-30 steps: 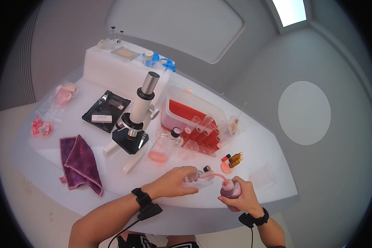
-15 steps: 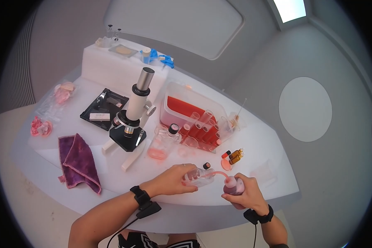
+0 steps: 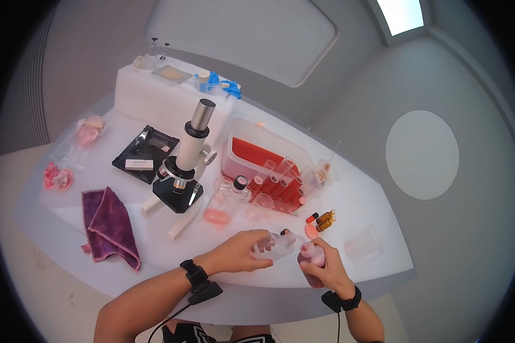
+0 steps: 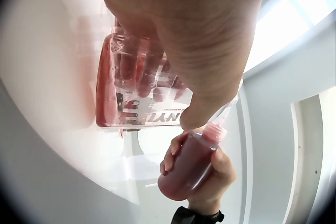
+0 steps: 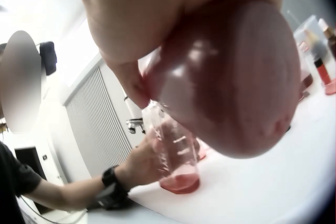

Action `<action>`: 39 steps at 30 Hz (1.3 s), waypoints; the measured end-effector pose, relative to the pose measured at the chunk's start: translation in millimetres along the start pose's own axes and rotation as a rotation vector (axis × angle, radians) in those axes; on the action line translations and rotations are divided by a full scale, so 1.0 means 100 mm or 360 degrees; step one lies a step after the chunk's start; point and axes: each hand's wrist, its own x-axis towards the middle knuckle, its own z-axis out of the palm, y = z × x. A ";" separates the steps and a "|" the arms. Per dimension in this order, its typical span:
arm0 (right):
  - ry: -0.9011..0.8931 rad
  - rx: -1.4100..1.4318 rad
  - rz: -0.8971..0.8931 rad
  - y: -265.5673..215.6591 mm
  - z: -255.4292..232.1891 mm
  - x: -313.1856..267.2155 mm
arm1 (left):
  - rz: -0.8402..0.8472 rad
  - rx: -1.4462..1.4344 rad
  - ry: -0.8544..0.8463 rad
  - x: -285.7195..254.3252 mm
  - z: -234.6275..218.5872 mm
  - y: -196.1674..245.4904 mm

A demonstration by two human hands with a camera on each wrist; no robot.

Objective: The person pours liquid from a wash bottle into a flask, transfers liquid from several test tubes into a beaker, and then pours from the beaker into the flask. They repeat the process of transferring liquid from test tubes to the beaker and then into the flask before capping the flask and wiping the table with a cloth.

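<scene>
My left hand [image 3: 240,251] grips a clear bottle [image 4: 139,100] with a little red liquid at its bottom. My right hand [image 3: 333,271] holds a soft squeeze bottle [image 4: 186,169] of dark red liquid, fingers and thumb wrapped round its body. From its pale pink cap a thin bent spout reaches the clear bottle's open neck. Just behind the clear bottle lies a small black cap [image 3: 284,232]. In the right wrist view the squeeze bottle's round base fills much of the picture, and the left hand [image 5: 144,161] shows around the clear bottle.
Farther back stand a microscope [image 3: 190,148], a capped flask [image 3: 226,203] with pink liquid, and a rack of test tubes [image 3: 277,186] before a tub [image 3: 240,134] of red liquid. Small brown vials [image 3: 326,220] and a clear beaker [image 3: 363,243] are rightward; a purple cloth [image 3: 111,226] lies left.
Red liquid filled the squeeze bottle's spout earlier; now the spout looks clear. My right hand and the squeeze bottle have shifted slightly left, toward the clear bottle. My left hand stays nearly in place.
</scene>
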 end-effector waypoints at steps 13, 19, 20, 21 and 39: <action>0.0241 -0.0718 -0.0764 0.22 0.01 0.15 | 0.0217 0.0063 0.0068 0.01 0.03 -0.11; 0.0315 -0.1096 -0.1202 0.20 -0.07 0.16 | 0.0265 0.0170 0.0087 0.02 0.06 -0.13; 0.0292 -0.1106 -0.1241 0.23 -0.09 0.16 | 0.0264 0.0181 0.0076 0.02 0.06 -0.13; 0.0269 -0.1116 -0.1282 0.25 -0.11 0.17 | 0.0262 0.0194 0.0069 0.02 0.05 -0.13; 0.0309 -0.0879 -0.0678 0.28 -0.03 0.24 | 0.0090 0.0058 -0.0042 0.02 0.02 -0.09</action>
